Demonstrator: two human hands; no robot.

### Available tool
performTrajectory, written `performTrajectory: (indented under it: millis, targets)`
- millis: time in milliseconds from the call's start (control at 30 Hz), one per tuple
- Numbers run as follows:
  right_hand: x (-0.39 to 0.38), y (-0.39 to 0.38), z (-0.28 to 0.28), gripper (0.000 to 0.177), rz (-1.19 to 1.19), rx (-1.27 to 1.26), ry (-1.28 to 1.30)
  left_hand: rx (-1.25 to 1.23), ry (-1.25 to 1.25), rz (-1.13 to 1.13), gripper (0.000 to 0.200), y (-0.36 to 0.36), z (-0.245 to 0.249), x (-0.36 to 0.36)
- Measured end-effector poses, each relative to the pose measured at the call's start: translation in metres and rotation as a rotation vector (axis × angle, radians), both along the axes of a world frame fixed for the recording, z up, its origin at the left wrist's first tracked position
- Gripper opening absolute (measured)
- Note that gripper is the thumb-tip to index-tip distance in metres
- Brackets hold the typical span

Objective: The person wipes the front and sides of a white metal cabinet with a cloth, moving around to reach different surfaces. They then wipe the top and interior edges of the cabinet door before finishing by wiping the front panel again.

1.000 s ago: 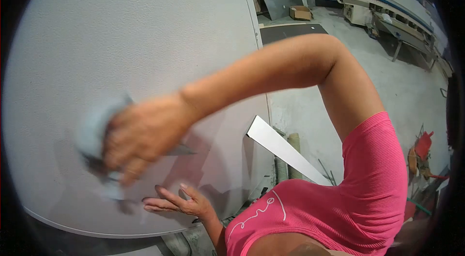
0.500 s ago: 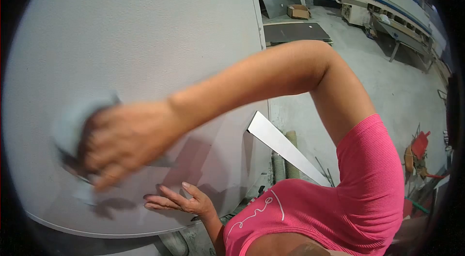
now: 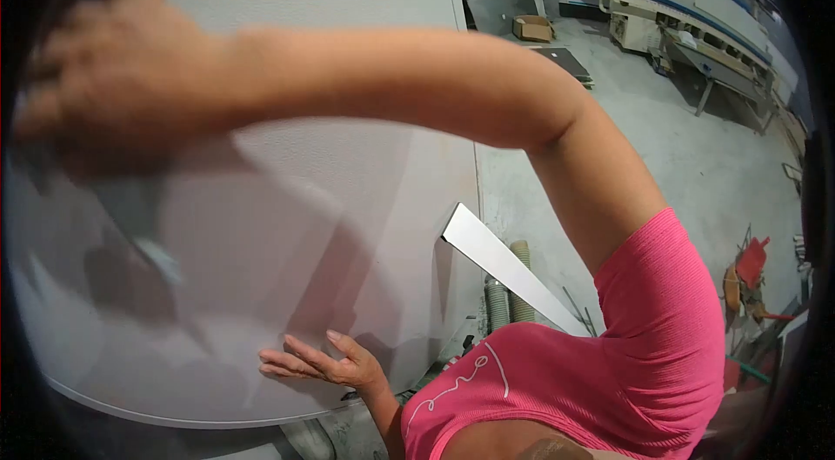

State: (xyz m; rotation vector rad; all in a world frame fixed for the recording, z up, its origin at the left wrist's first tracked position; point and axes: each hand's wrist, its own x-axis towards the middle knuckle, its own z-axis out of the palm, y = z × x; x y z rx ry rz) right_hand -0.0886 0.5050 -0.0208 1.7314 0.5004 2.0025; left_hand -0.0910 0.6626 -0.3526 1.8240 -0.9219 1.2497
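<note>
Grey-blue cloth [image 3: 132, 203] fills your blurred right hand [image 3: 130, 73] at the pale panel [image 3: 261, 208], coverage impossible to tell; your left hand [image 3: 335, 366] is spread, empty.

Work surface at nine o'clock, workshop floor at three.
From mid-view, the surface [image 3: 261, 199] spans seven to twelve; off its edge at four, a long strip [image 3: 513, 273] slants over the floor [image 3: 557, 190], with hoses [image 3: 522, 299] partly beneath. A carton [image 3: 532, 28] sits at one, a flat panel [image 3: 567, 65] between one and two, a long machine [image 3: 687, 21] at two, a dustpan [image 3: 752, 258] between three and four.
</note>
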Motion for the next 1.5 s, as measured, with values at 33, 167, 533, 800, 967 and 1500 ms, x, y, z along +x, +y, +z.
performTrajectory:
  millis: [33,167,533,800,967,1500]
  targets:
    - [0.001,0.003,-0.029,0.037,0.057,-0.088,0.043,-0.002,0.016,-0.006,0.052,0.0,0.0,-0.001]
    - [-0.018,0.008,-0.14,0.037,0.174,-0.429,0.478,-0.017,-0.07,-0.018,0.052,0.0,-0.005,0.006]
    - [-0.016,0.021,0.054,0.036,-0.197,0.006,0.176,-0.05,-0.007,0.057,0.048,-0.01,0.006,-0.007]
    - [0.041,0.057,-0.067,0.04,0.262,-0.329,0.157,-0.06,0.058,-0.017,0.041,0.009,0.012,-0.02]
    - [0.001,0.049,-0.172,0.017,0.396,-0.605,0.505,-0.317,0.283,-0.241,0.03,0.027,0.012,-0.027]
    - [0.001,0.104,-0.005,0.038,0.097,-0.198,0.201,-0.453,0.419,-0.398,0.017,0.06,0.031,-0.032]
